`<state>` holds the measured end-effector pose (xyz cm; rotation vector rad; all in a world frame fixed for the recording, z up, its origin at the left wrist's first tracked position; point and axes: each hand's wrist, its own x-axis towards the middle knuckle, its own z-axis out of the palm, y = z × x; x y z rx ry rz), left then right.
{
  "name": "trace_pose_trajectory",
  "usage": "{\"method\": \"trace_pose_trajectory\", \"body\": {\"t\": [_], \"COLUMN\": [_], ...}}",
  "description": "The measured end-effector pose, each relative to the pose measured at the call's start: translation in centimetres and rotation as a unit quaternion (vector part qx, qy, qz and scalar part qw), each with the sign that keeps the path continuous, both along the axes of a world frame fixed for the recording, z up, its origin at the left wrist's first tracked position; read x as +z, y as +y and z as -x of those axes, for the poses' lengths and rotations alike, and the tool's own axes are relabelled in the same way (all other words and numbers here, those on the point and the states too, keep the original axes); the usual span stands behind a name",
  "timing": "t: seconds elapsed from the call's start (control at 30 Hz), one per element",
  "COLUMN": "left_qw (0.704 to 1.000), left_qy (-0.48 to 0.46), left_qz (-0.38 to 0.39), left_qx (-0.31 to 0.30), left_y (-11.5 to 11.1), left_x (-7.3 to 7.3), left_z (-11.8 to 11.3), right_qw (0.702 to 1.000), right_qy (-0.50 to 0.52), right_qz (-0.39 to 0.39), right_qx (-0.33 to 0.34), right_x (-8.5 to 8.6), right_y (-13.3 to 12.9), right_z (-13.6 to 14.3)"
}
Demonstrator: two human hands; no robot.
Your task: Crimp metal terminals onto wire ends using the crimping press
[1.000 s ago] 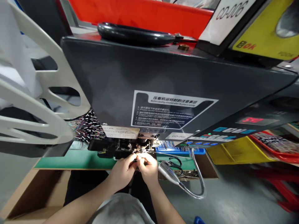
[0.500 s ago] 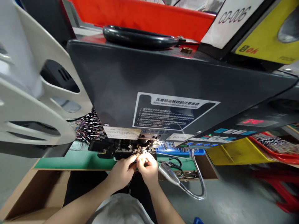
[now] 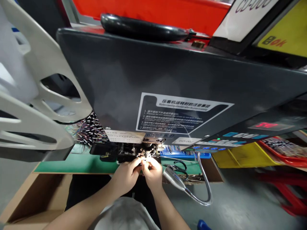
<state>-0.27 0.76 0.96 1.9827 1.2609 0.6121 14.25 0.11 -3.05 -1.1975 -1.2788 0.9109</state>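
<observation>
My left hand [image 3: 126, 177] and my right hand [image 3: 153, 175] meet at the lower front of a dark grey press machine [image 3: 107, 80]. Both are closed, thumbs and forefingers pinched together beside the brightly lit crimping tooling [image 3: 145, 153]. Whatever lies between the fingertips is too small and overexposed to name. Close to the right wrist is the silver head of a gooseneck lamp [image 3: 174, 179], aimed at the tooling. Dark-handled scissors [image 3: 179, 167] rest on the green work surface [image 3: 57, 164], right of my right hand.
Many thin wires [image 3: 94, 132] lie behind the tooling at left, near large pale reels [image 3: 82, 111]. A blue tray [image 3: 187, 156] with wires sits right of the tooling. Further right are a yellow bin [image 3: 240, 156] and a red tray [image 3: 287, 159]. The machine overhangs my hands.
The view has shifted slightly, so the machine's upper part looks larger and higher. Both hands stay pinched at the tooling, with only a tiny shift at the fingertips.
</observation>
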Motion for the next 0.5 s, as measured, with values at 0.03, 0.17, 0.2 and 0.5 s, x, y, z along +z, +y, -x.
{"method": "trace_pose_trajectory", "body": {"t": [0.03,0.17,0.2,0.5], "left_qw": [1.0,1.0,1.0,1.0], "left_qy": [0.001,0.001,0.001,-0.01], "left_qz": [0.0,0.005,0.007,0.024], "left_qx": [0.0,0.0,0.0,0.0], "left_y": [0.0,0.0,-0.1,-0.2], "left_x": [0.0,0.1,0.1,0.0], "left_z": [0.0,0.0,0.0,0.1], "right_qw": [1.0,1.0,1.0,1.0], "right_qy": [-0.001,-0.005,-0.006,-0.009], "right_qz": [0.0,-0.002,-0.002,-0.016], "right_qx": [-0.001,-0.005,-0.005,-0.003], "right_x": [0.0,-0.1,-0.1,-1.0], "right_y": [0.0,-0.1,-0.1,-0.6], "right_z": [0.0,0.0,0.0,-0.3]}}
